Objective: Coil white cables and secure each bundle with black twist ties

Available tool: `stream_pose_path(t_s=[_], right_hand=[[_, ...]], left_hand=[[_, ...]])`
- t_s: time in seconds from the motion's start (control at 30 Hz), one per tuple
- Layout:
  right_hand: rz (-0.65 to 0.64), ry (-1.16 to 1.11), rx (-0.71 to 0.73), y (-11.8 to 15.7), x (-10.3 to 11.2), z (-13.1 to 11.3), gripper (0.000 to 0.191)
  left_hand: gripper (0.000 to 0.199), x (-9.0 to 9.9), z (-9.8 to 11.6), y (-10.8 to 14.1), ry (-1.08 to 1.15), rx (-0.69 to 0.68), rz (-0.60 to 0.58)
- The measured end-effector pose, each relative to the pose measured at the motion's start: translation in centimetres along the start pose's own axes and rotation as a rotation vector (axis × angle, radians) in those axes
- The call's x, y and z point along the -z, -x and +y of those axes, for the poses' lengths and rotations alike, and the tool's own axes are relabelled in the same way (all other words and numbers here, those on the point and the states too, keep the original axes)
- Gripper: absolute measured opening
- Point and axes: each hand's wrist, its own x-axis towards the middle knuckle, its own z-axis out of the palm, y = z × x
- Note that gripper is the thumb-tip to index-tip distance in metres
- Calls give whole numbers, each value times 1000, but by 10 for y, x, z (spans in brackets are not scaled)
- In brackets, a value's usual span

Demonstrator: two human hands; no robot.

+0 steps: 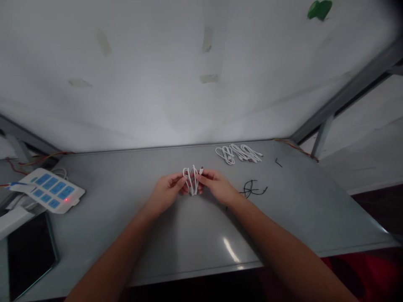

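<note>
Both hands (191, 184) grip a white cable (194, 180) (loosely coiled) above a grey table (195, 235).

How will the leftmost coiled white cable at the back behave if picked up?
The leftmost coiled white cable looks thin and loosely looped, so it would probably sag and feel light. Its loops lie close beside the neighbouring white cables, so it might snag one. Lying flat, it seems unlikely to roll.
</note>
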Motion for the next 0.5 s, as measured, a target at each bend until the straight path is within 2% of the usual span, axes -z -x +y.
stream_pose_path(t_s=[0.07, 0.13, 0.27, 0.37, 0.43, 0.5], right_hand=[[9, -58, -17, 1, 0, -1, 40], [23, -97, -29, 1, 1, -2, 38], [6, -104, -62, 0, 1, -1, 38], [-22, -87, -78, -1, -1, 0, 40], [-25, -93, -93, -1, -2, 1, 41], [-15, -86, -96, -2, -1, 2, 40]], left_hand=[[43, 2, -3, -1, 104, 18, -74], [43, 2, -5, -2, 165, 60, -93], [46, -2, -2, -1, 98, 147, 96], [46, -4, 4, 1, -14, 186, 161], [42, -4, 7, 1, -107, 164, 192], [33, -3, 6, 1, -207, 81, 269]])
